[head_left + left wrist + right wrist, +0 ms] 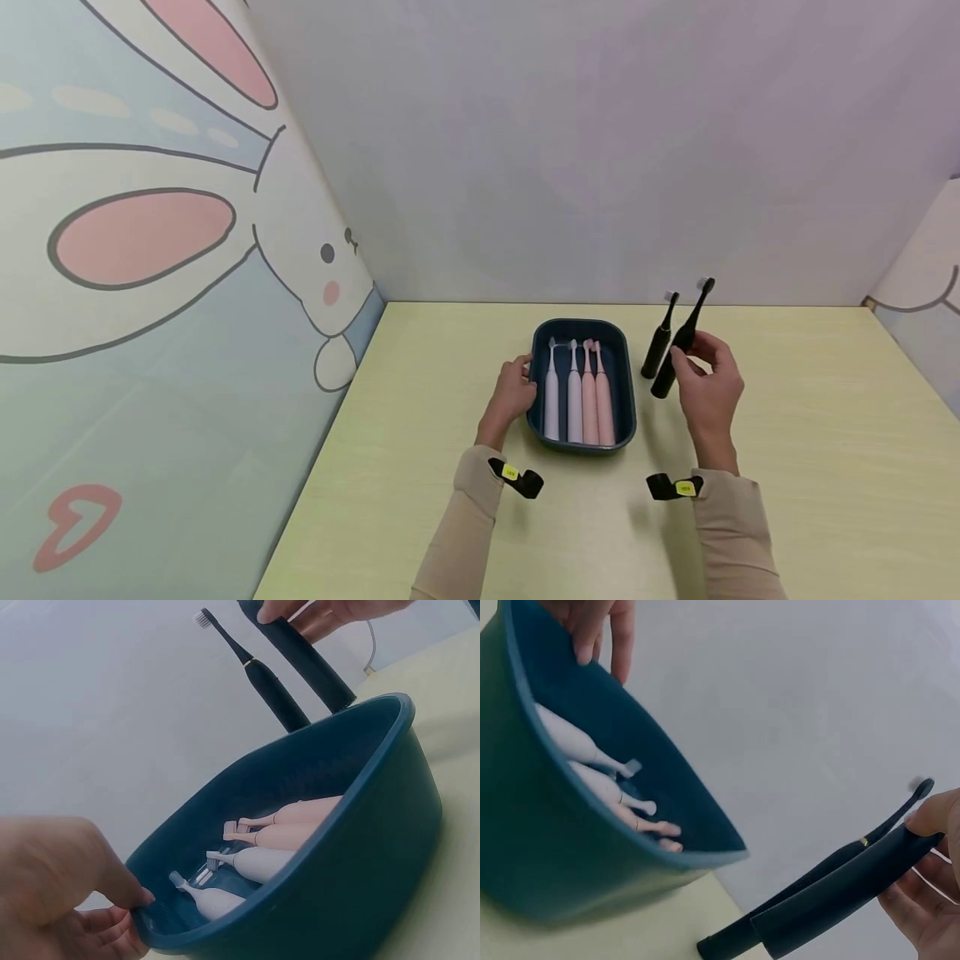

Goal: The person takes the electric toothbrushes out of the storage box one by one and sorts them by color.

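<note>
My left hand grips the left rim of a dark blue plastic bin, its thumb over the rim in the left wrist view. Inside lie two white electric toothbrushes and two pink electric toothbrushes, side by side with their heads toward the back. To the bin's right, my right hand pinches a black electric toothbrush between thumb and fingers, brush head up. Just left of it is a second black electric toothbrush, also head up and apart from the hand; whether the two touch, I cannot tell.
The bin sits on a pale yellow-green table. A plain whitish wall rises behind the table's back edge. On the left stands a wall panel with a cartoon rabbit.
</note>
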Demonstrator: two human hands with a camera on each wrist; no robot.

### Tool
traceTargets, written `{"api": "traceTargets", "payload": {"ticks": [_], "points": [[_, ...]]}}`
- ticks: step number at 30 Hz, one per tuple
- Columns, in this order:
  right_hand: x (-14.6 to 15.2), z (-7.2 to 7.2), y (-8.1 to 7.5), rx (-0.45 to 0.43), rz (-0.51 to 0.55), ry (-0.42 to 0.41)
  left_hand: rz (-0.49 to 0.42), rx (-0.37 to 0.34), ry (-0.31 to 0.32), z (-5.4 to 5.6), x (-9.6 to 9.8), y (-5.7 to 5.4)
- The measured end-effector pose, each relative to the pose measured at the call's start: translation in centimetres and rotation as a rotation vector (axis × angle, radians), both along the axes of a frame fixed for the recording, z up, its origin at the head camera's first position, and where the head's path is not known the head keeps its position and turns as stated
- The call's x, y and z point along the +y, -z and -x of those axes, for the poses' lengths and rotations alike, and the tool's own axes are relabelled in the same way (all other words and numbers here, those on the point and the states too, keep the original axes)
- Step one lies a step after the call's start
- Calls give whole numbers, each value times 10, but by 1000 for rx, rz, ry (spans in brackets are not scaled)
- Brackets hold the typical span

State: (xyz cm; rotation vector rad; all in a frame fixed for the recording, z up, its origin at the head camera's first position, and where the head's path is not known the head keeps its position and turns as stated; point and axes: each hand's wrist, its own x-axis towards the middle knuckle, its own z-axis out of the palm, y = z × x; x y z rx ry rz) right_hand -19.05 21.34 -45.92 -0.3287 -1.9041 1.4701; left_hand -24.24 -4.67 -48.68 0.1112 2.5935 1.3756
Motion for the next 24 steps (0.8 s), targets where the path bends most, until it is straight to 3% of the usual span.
{"api": "traceTargets", "payload": {"ticks": [11,16,24], "points": [[18,8,24,9,26,45,3,-4,-5,2,0,4],[23,14,32,37,35,27,9,-1,-12,2,0,4],[30,23,40,9,-10,20,5,1,-14,1,1,4]]}}
